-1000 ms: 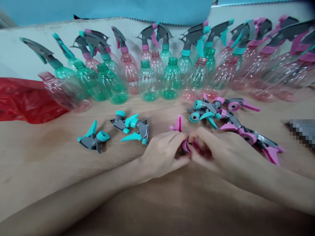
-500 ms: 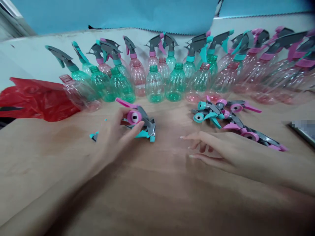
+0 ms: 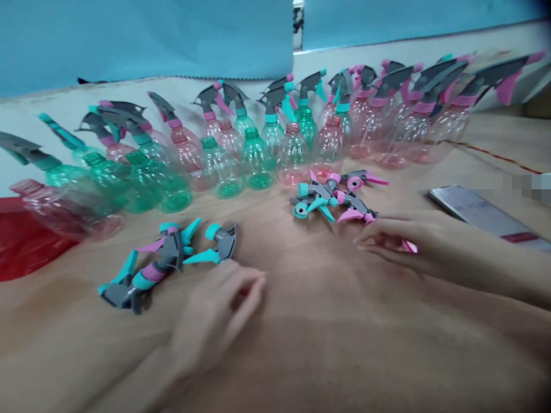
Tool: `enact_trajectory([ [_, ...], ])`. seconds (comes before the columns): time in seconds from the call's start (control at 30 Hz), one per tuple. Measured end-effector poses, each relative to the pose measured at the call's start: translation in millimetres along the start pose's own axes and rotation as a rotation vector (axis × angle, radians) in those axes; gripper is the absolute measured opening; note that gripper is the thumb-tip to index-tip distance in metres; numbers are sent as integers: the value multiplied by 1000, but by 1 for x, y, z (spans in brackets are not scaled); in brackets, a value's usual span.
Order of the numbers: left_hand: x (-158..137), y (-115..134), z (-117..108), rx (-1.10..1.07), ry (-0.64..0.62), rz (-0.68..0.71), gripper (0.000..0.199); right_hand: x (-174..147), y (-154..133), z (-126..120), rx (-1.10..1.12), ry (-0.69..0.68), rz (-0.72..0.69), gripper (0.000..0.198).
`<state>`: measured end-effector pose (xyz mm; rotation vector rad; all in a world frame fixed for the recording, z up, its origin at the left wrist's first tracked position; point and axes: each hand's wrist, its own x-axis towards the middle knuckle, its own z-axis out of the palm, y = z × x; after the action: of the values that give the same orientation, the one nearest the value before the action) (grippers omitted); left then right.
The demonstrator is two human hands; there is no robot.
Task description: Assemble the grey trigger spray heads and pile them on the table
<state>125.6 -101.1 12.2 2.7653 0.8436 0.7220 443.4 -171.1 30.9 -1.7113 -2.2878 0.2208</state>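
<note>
My left hand (image 3: 219, 312) is over the table at lower centre, thumb and forefinger drawn together with nothing showing between them. Just beyond it lies a teal-and-grey spray trigger head (image 3: 225, 241). Further left is a small group of teal, pink and grey trigger heads (image 3: 170, 249). At the right, my right hand (image 3: 404, 238) has its fingers closed round a pink spray trigger head (image 3: 410, 246), mostly hidden by the hand. Its fingertips are close to a loose pile of pink and teal trigger heads (image 3: 321, 198).
Several pink and green clear bottles (image 3: 258, 160) stand along the back, some open-necked, others topped with trigger heads. A red plastic bag (image 3: 30, 246) lies at the left. A phone (image 3: 486, 212) rests at the right, beyond my right forearm.
My left hand has let go of the pink trigger head and come nearer to me. My right hand has closed on a pink trigger head by the pile. The view has swung right.
</note>
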Motion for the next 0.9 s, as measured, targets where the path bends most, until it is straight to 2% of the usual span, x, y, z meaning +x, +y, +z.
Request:
enact_trajectory([
  [0.07,10,17,26,-48,-72,211,15,-11,16,-3,-57,6,53,23],
  [0.13,22,32,48,-83,-98,322,16,-17,32,-3,-108,-31,83,33],
  [0.2,37,44,64,-142,-117,385,18,-18,43,-2,-144,-59,111,43],
  [0.33,69,56,82,-237,-162,393,19,-10,50,3,-143,-25,119,38],
  [0.53,90,49,83,-391,-204,201,9,0,40,6,-172,18,133,27],
  [0.6,90,46,79,-443,-203,132,17,-1,30,2,-136,24,132,30],
  [0.7,88,42,74,-542,-130,54,30,-2,9,-8,73,28,83,37],
  [0.8,86,37,70,-649,-28,112,32,4,-12,-20,282,-8,63,32],
  [0.9,83,32,65,-614,119,214,36,17,-26,-30,394,-119,20,22],
])
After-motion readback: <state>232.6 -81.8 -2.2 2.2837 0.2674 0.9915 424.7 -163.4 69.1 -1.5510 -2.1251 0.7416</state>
